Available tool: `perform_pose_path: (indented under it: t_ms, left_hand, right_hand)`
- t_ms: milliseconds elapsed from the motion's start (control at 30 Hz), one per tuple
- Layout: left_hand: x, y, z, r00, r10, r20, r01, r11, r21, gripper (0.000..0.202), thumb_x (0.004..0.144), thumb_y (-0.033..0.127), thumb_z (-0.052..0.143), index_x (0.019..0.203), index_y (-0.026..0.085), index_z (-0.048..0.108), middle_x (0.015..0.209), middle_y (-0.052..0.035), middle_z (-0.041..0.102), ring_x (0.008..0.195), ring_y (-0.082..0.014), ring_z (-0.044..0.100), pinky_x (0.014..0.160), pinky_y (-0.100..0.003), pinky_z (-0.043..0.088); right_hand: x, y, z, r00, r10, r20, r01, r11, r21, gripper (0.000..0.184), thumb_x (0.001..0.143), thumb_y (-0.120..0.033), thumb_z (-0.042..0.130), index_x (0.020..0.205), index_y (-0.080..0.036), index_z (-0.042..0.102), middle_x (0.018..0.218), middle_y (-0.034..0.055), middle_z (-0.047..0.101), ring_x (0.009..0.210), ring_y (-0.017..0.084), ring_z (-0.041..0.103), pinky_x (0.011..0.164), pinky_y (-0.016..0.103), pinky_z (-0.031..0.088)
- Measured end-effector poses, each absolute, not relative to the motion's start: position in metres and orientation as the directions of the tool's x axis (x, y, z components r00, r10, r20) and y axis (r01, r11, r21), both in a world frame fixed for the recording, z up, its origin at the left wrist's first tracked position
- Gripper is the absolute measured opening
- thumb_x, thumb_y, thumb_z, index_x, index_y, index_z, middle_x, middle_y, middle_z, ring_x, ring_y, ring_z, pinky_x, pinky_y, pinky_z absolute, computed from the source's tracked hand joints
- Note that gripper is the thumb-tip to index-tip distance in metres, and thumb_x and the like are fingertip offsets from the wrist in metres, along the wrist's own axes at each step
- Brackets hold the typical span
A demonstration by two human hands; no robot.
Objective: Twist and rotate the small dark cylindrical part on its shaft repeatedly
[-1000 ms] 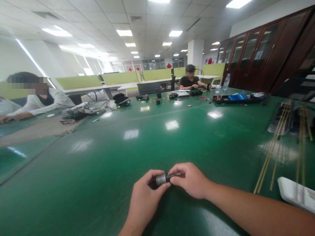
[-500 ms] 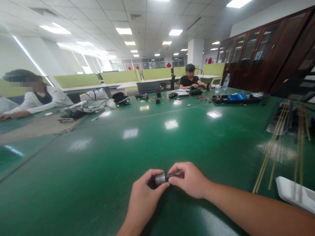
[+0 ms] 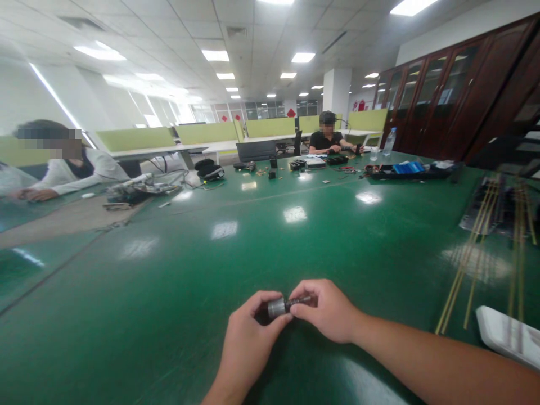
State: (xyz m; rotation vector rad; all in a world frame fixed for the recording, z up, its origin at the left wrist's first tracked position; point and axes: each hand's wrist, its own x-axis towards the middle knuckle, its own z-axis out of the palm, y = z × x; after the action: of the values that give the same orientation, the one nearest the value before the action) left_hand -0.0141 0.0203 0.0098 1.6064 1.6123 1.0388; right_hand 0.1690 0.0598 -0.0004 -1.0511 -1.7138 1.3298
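Near the front of the green table, my left hand (image 3: 250, 334) is closed round a small silver metal cylinder (image 3: 277, 307), thumb below and fingers above. A thin, dark ridged shaft (image 3: 292, 303) sticks out of the cylinder's right end; whether it is a screw or a spring I cannot tell. My right hand (image 3: 329, 310) pinches this shaft between thumb and fingers, its tip showing past the fingertips. The two hands nearly touch, and the cylinder lies almost level. My fingers hide part of it.
Thin yellowish sticks (image 3: 466, 259) lie on the right, beside a white tray (image 3: 506, 334). Across the green table (image 3: 177, 281) are black cases (image 3: 210, 170), a long black tray (image 3: 407, 173) and a water bottle (image 3: 390, 142). One person sits opposite, another at left.
The view has shifted slightly, so the surroundings sit a little farther right. Both hands keep the same grip on the metal cylinder and its shaft.
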Motion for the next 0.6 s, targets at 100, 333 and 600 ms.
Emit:
perform_pose_path:
  t_ms: [100,333,600]
  left_hand:
    - [-0.0143,0.0209,0.0101,-0.050,0.993,0.104,0.504,-0.064,0.862,0.028,0.070,0.040,0.073,0.093,0.024,0.068,0.093,-0.0004,0.071,0.090,-0.0242,0.066,0.084,-0.035,0.049]
    - [-0.0130,0.0200,0.0134,-0.049,0.994,0.097,0.503,-0.059,0.862,0.029,0.070,0.041,0.073,0.094,0.023,0.068,0.094,-0.0021,0.071,0.091,-0.0255,0.065,0.085,-0.037,0.049]
    - [-0.0158,0.0185,0.0109,-0.038,0.993,0.112,0.513,-0.077,0.855,0.029,0.072,0.040,0.072,0.095,0.022,0.069,0.096,-0.0037,0.071,0.092,-0.0267,0.065,0.086,-0.039,0.049]
  right_hand:
    - [0.1691,0.0599,-0.0001,-0.415,0.908,0.056,0.175,0.140,-0.975,0.012,0.074,-0.019,0.067,0.085,-0.016,0.070,0.081,0.0030,0.071,0.074,0.017,0.064,0.072,0.027,0.049]
    - [0.1695,0.0598,0.0008,-0.426,0.903,0.058,0.162,0.139,-0.977,0.012,0.075,-0.020,0.067,0.086,-0.016,0.069,0.080,0.0027,0.071,0.073,0.016,0.064,0.070,0.026,0.048]
    - [0.1677,0.0595,0.0017,-0.418,0.907,0.058,0.164,0.139,-0.977,0.010,0.074,-0.021,0.069,0.083,-0.016,0.068,0.077,0.0018,0.069,0.072,0.016,0.063,0.069,0.026,0.048]
